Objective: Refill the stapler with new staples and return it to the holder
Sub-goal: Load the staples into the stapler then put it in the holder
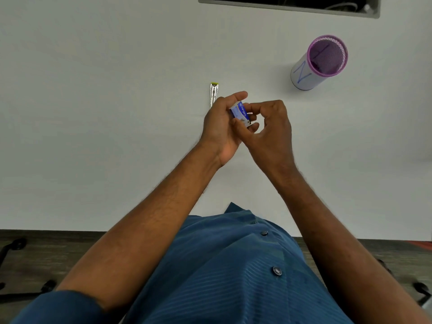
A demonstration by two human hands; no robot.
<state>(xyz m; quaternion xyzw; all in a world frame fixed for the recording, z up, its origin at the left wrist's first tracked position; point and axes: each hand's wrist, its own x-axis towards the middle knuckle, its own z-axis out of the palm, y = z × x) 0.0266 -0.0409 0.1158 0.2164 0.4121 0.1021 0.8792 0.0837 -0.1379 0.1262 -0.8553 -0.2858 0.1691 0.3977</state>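
Head view only, looking down at the white desk (117,113). Both hands were raised together near the desk's middle, working on a small blue staple box (239,112). My left hand (222,127) cupped the box from the left & below, thumb up along the top edge, fingers curled round the underside, so closed on it. My right hand (271,127) came in from the right w/ fingers bent; thumb & forefinger tips pinched at the box's right end, other fingers curled loosely beneath. Couldn't tell if the box flap was open or not, too small & partly hidden by fingertips.

Stapler (213,94) lay flat on the desk just behind my left hand, a thin metal strip w/ a yellow-green tip at the far end; near end hidden by my knuckles. It looked opened out, but details were too fine to be sure. Neither hand touched it, as far as I could see.

Holder (315,66), a purple mesh cup w/ a white paper wrap marked w/ a blue N, stood upright well off to the right & further back, apart from stapler & hands. Its inside was mostly dark.

Dark recessed slot (289,5) ran along the desk's far edge. My blue buttoned shirt (233,265) filled the bottom of the frame.
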